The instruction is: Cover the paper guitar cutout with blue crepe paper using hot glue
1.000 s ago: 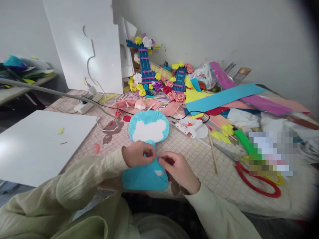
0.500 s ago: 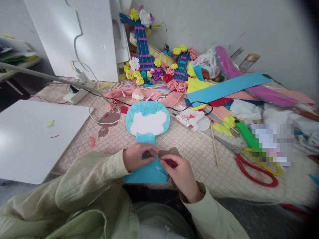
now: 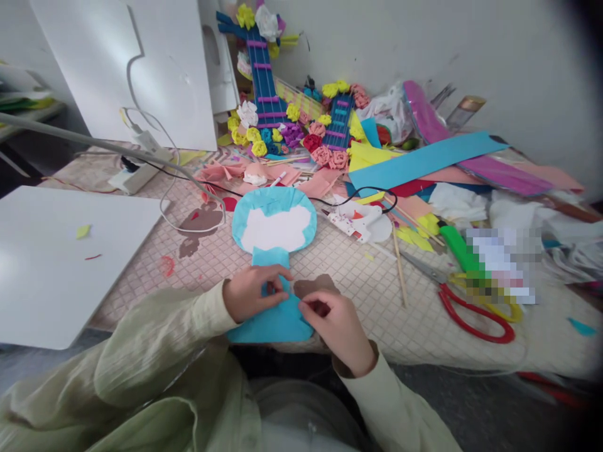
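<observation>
We see the blue paper cutout (image 3: 271,328) at the table (image 3: 370,292)'s near edge, under the left hand (image 3: 252,294), thumb and forefinger apart. Right hand (image 3: 340,328): fingertips bunched at its side; whether gripping, we cannot tell.

No readable text, labels or numbers; pixelated patch (image 3: 502,263) at right illegible.

A flat pale-grey wall (image 3: 377,50) stands behind the beige, grid-patterned table (image 3: 362,276); dark-grey floor (image 3: 471,408) shows at lower right.
</observation>
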Available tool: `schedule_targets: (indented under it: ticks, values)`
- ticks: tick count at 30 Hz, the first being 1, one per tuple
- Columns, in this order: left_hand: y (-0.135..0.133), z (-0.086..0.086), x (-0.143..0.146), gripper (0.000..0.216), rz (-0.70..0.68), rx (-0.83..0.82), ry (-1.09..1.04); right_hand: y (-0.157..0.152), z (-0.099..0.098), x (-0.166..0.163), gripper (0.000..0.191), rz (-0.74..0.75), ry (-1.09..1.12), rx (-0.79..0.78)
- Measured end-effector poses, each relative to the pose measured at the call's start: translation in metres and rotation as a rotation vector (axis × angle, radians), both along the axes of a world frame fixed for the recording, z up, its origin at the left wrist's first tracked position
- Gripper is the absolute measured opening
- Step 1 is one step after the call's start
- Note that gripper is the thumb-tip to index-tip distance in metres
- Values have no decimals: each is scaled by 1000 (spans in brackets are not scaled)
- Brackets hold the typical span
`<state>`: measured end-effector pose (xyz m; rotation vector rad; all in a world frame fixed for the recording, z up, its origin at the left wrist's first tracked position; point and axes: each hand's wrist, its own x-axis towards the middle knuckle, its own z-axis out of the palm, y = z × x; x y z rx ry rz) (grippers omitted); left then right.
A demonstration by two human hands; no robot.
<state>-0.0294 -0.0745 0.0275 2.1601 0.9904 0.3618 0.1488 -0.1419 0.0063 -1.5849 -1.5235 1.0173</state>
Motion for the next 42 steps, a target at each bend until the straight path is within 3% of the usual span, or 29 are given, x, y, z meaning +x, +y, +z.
schedule_targets:
  ticks: [4, 7, 12, 20, 30, 36, 42]
  values:
    - [-5, -12, -9, 18, 30, 284, 1, 1, -5, -2, 6, 3, -97, 67]
    - [-20, -19, -15, 22, -35, 467, -11, 1, -7, -3, 6, -1, -117, 100]
    - [-51, -31, -17, 28, -108, 663, 59, 1, -9, -2, 4, -6, -128, 92]
    - [-65, -42, -14, 31, -58, 681, 172, 0, -12, 7, 10, -23, -37, -35]
    - [-67, -46, -12, 33, -39, 716, 215, -2, -11, 3, 12, 3, -119, 105]
    - [-68, -46, -13, 34, -39, 666, 194, 2, -10, -2, 12, 72, -170, 91]
    - [-69, -37, -14, 34, 14, 652, 136, 3, -11, -2, 12, 26, -52, 106]
